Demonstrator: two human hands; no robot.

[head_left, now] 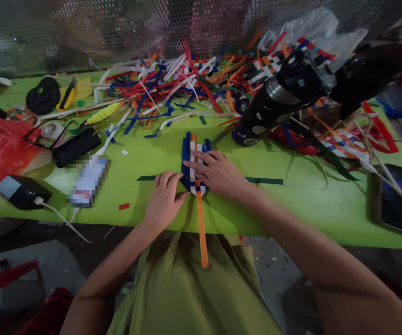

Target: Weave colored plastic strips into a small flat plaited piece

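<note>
A small woven piece of flat blue, white and orange strips [186,156] lies on the green tabletop in front of me. One long orange strip [201,228] runs from it over the table edge toward my lap. A dark green strip [265,180] passes crosswise beneath my hands, its ends showing at both sides. My right hand [220,174] rests flat across the weave, fingers stretched over the white and orange strips. At the weave's lower left edge, my left hand [166,195] touches it with bent fingertips, thumb apart from them. What lies under both palms is hidden.
Tangled coloured strips [187,83] fill the back. A black flask [267,109] stands at the right, near a dark tablet-like device [401,197]. A phone [89,181], a black charger box [24,191], glasses [49,135] and a red plastic bag [3,151] are at the left.
</note>
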